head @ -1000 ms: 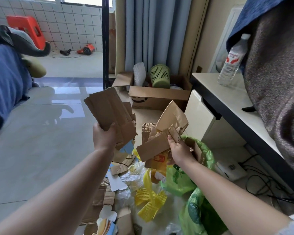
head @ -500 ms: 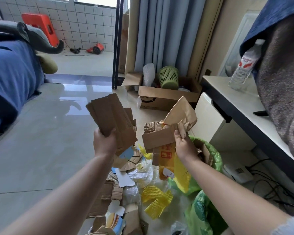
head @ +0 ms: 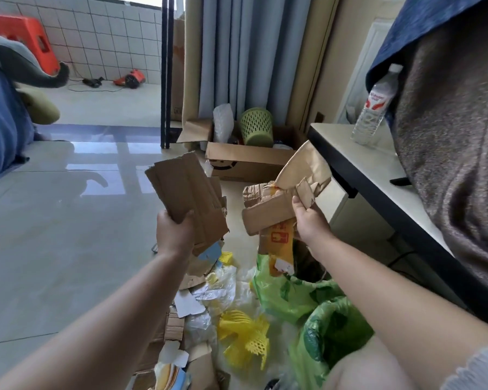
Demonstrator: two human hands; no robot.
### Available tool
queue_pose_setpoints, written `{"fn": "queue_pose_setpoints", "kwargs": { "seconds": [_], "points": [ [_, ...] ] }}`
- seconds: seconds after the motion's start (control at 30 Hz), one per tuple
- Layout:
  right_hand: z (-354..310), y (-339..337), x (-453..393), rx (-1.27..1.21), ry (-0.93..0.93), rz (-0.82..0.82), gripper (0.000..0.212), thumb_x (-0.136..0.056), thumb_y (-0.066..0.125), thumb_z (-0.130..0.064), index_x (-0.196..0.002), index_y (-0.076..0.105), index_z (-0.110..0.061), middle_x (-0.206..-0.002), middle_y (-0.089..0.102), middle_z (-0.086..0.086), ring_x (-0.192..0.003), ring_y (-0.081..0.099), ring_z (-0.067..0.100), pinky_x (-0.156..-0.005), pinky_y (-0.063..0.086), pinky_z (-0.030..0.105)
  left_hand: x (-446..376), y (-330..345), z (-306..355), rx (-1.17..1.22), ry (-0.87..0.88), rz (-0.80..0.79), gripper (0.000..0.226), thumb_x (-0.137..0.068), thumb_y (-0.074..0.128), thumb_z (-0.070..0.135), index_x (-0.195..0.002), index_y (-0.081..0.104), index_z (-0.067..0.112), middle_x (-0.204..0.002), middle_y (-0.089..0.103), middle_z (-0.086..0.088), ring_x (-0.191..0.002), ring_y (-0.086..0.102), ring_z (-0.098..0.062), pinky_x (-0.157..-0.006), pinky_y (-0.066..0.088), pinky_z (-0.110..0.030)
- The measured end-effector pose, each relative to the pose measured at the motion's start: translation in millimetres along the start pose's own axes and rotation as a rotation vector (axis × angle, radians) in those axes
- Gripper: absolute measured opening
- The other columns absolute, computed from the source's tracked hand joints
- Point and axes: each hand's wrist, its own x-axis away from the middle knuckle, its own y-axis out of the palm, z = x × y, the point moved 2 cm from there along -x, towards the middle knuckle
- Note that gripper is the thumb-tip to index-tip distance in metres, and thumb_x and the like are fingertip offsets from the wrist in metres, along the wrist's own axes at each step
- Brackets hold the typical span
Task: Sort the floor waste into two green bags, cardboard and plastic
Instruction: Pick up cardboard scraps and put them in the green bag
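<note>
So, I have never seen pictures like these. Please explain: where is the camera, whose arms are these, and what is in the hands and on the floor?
There is no machine here. A person wears the camera on the head, so it looks forward and down over their own two arms.

The left hand holds a stack of flat brown cardboard pieces. The right hand holds a bundle of torn cardboard and brown paper, with a yellow and orange printed piece hanging from it. Each grip is closed around its bundle.

Below, on the tiled floor, lies mixed waste: cardboard scraps, clear plastic film and yellow foam netting. Two green bags stand open under the right arm. Behind is an open cardboard box with a green basket in it. A water bottle stands on the desk at the right.
</note>
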Motion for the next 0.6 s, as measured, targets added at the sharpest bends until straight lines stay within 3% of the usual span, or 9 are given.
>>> {"fn": "queue_pose_setpoints", "kwargs": {
  "seconds": [0.1,0.17,0.23,0.33,0.47,0.6],
  "points": [
    [23,-46,-25,0.129,-0.006,0.072,0.055,-0.099,0.025,-0.047,-0.122,0.056,-0.008,-0.109,0.062,0.012,-0.101,0.053,0.026,-0.080,0.037,0.028,8,48,-2,0.009,-0.015,-0.070,0.029,-0.089,0.055,0.016,-0.117,0.050,0.008,-0.105,0.058,-0.006,-0.094,0.056,-0.025,-0.080,0.046,-0.034],
    [46,-64,-39,0.161,0.021,0.090,0.052,-0.099,0.025,-0.047,-0.124,0.053,-0.011,-0.118,0.060,0.013,-0.105,0.055,0.029,-0.079,0.037,0.028,11,80,-8,0.003,-0.017,-0.100,0.033,-0.088,0.055,0.018,-0.120,0.051,0.011,-0.109,0.061,-0.005,-0.099,0.058,-0.026,-0.086,0.049,-0.037],
    [74,-71,-52,0.168,0.047,0.106,0.051,-0.099,0.026,-0.046,-0.122,0.053,-0.010,-0.114,0.061,0.014,-0.096,0.056,0.028,-0.077,0.040,0.029,17,113,-14,0.016,-0.034,-0.127,0.035,-0.089,0.054,0.017,-0.123,0.050,0.012,-0.111,0.061,-0.003,-0.100,0.058,-0.023,-0.086,0.049,-0.036],
    [108,-66,-65,0.095,0.048,0.138,0.041,-0.100,0.031,-0.037,-0.115,0.055,-0.008,-0.093,0.058,0.009,-0.081,0.050,0.022,-0.071,0.037,0.027,28,161,-28,0.083,-0.109,-0.196,0.034,-0.093,0.048,0.011,-0.127,0.044,0.011,-0.111,0.056,-0.004,-0.100,0.055,-0.023,-0.080,0.044,-0.031],
    [141,-42,-83,0.112,0.092,0.157,0.032,-0.099,0.032,-0.037,-0.098,0.053,-0.013,-0.077,0.053,0.003,-0.079,0.054,0.028,-0.067,0.039,0.029,35,210,-58,0.107,-0.161,-0.305,0.029,-0.095,0.043,0.010,-0.124,0.043,0.017,-0.110,0.058,-0.002,-0.095,0.057,-0.019,-0.078,0.050,-0.030],
    [162,-15,-95,0.127,0.133,0.096,0.019,-0.098,0.035,-0.034,-0.094,0.049,-0.021,-0.078,0.054,0.002,-0.078,0.054,0.030,-0.066,0.038,0.031,31,240,-91,-0.001,-0.137,-0.392,0.032,-0.090,0.049,0.010,-0.120,0.053,0.021,-0.109,0.065,-0.002,-0.102,0.062,-0.022,-0.096,0.049,-0.046]
  ]
}}
